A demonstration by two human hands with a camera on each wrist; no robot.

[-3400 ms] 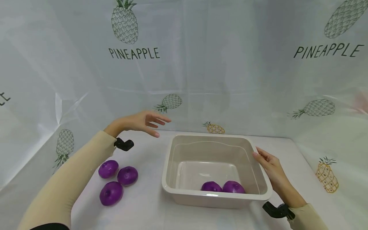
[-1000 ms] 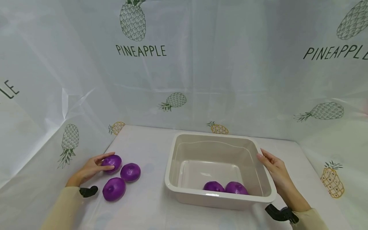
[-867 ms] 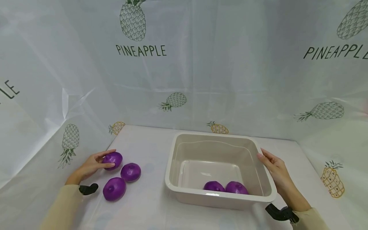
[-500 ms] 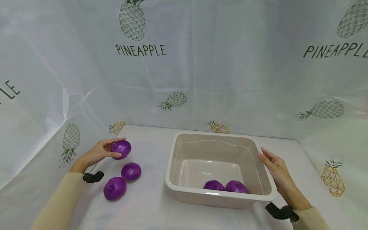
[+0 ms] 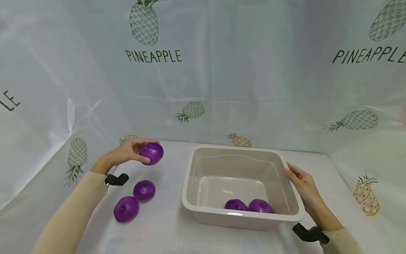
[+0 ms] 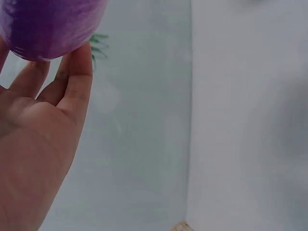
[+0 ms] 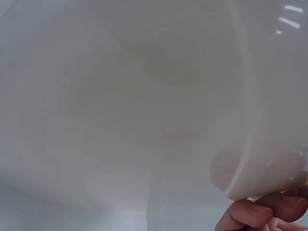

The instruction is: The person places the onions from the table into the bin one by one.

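My left hand (image 5: 128,152) grips a purple onion (image 5: 151,153) between thumb and fingers, raised over the back left of the table. In the left wrist view the onion (image 6: 50,24) sits at the fingertips, its top cut off by the frame. Two more purple onions, a larger one (image 5: 126,209) and a smaller one (image 5: 144,190), lie side by side below the left hand. My right hand (image 5: 301,183) holds the right rim of a beige plastic tub (image 5: 234,220); its curled fingers (image 7: 250,212) show under the rim in the right wrist view. Inside the tub, two onions (image 5: 260,206) lie near the front wall.
The white table (image 5: 168,225) meets a hanging sheet (image 5: 253,81) printed with pineapples at its back and sides. The tub stands right of the middle, its high walls between the two hands. A black strap mount (image 5: 116,180) sits on the left wrist.
My left hand came down from the back to the left onions, took the rearmost one, and has lifted it up and to the right. The right hand stays on the tub rim.
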